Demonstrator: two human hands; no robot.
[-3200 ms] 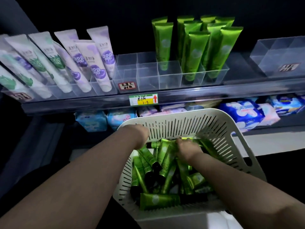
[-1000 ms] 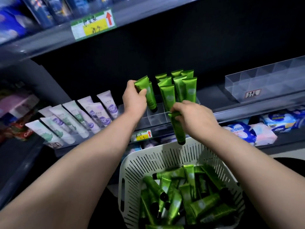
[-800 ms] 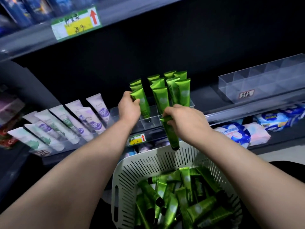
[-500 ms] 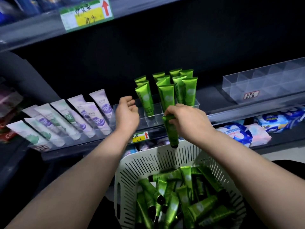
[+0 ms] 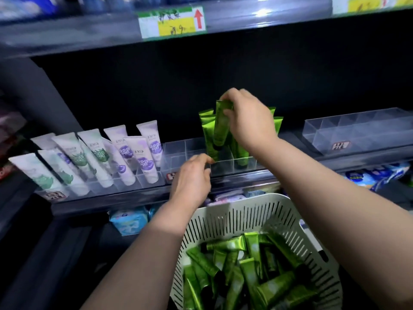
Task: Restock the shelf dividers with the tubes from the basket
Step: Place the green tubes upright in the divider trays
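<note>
Green tube (image 5: 220, 128), centre of frame: pinched at its crimped top end by the right hand (image 5: 248, 121), thumb and fingertips closed on the flat seam, cap end pointing down into the clear shelf divider (image 5: 185, 151). Half a second ago it hung lower, in front of the shelf edge and just above the rim of the basket (image 5: 245, 211). Now it is lifted over the divider, with its lower end in among the standing green tubes (image 5: 206, 133) at the left of that group. The cap is hidden behind cell walls and neighbouring tubes, so cannot tell whether it has bottomed out.

Left hand (image 5: 192, 177): a second ago it was setting a tube into the divider, then let go. Now it has dropped to the divider's front edge, just below centre, fingers loosely curled and holding nothing (fingertips close to the front wall, contact not clear).

Meaning: one tube gone in, a second about to be seated. Judged step in hand is to lower it and release. Cells at the front and left of the divider look unfilled, and loose tubes (image 5: 245, 276) lie heaped in the basket at lower right, so restocking is well short of done. The free left hand is placed to go back for another.

Unchanged: white and purple tubes (image 5: 134, 153) at left, second clear tray (image 5: 357, 128) at right
</note>
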